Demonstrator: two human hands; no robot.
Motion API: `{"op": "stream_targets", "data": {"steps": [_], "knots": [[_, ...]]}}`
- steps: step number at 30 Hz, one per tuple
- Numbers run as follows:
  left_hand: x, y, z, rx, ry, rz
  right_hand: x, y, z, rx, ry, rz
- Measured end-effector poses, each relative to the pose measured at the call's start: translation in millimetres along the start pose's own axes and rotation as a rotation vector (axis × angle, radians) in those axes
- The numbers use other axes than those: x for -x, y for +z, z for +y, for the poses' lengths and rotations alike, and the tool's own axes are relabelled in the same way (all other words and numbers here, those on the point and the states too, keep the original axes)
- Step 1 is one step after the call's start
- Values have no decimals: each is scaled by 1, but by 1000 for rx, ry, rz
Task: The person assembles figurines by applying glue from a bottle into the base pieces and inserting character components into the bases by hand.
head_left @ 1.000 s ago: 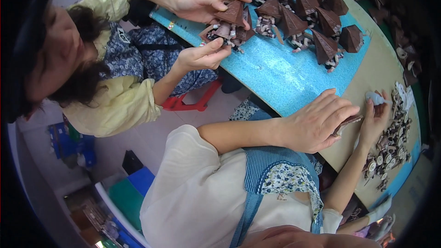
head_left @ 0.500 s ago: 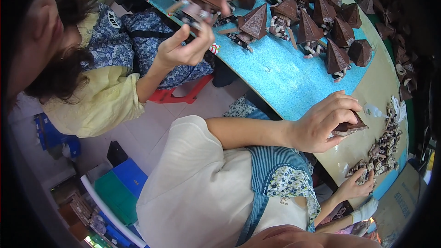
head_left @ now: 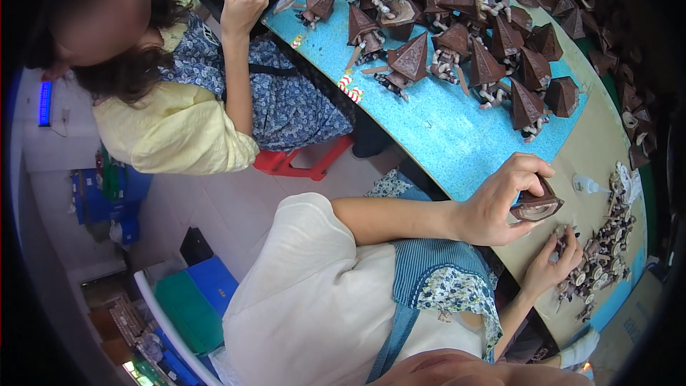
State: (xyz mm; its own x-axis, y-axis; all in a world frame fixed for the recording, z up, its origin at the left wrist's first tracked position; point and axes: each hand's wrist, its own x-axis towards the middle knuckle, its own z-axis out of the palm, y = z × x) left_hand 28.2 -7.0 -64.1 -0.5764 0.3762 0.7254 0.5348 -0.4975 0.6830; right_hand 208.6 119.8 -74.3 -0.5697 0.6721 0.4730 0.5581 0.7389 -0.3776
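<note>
Gripping a brown pyramid-shaped piece [head_left: 537,206] between thumb and fingers, your left hand [head_left: 504,196] holds it above the tan table [head_left: 525,250], its pale underside turned partly toward you; your right hand [head_left: 552,264] is near the table's edge, thumb and fingertips pinching a small figure part [head_left: 562,231], whose details are too small to tell; the two hands are apart, the right one nearer your body.

Just beyond your right hand lies a pile of small brown and cream parts [head_left: 597,261], some of them round; a translucent bottle [head_left: 586,184] lies between that pile and the brown piece, near a crumpled white wrapping [head_left: 630,182]; past your left hand spreads a blue mat [head_left: 457,132], its far part crowded with brown peaked pieces [head_left: 486,64] joined to pale figures; to your left, a co-worker in yellow sleeves [head_left: 175,129] raises a hand [head_left: 246,7] beside small parts, beyond the mat's corner.
</note>
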Motion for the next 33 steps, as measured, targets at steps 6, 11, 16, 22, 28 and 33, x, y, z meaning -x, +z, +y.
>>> {"op": "stream_targets", "data": {"steps": [6, 11, 16, 22, 28, 33], "knots": [[-7, 13, 11, 66, -105, -87, 4, -16, 10, 69, 84, -10], [-12, 20, 11, 207, -354, -133, 4, -14, 8, 140, 38, 7], [-14, 36, 10, 232, -370, -143, -2, -21, 7, 4, 114, 6], [-14, 49, 13, 154, -234, -150, -1, -25, 13, -70, 129, -35], [-24, 46, 12, -46, -62, -151, -1, -25, 17, -91, 140, -37], [-26, 37, 11, -162, -31, -91, -2, -23, 15, -98, 149, -48]]}}
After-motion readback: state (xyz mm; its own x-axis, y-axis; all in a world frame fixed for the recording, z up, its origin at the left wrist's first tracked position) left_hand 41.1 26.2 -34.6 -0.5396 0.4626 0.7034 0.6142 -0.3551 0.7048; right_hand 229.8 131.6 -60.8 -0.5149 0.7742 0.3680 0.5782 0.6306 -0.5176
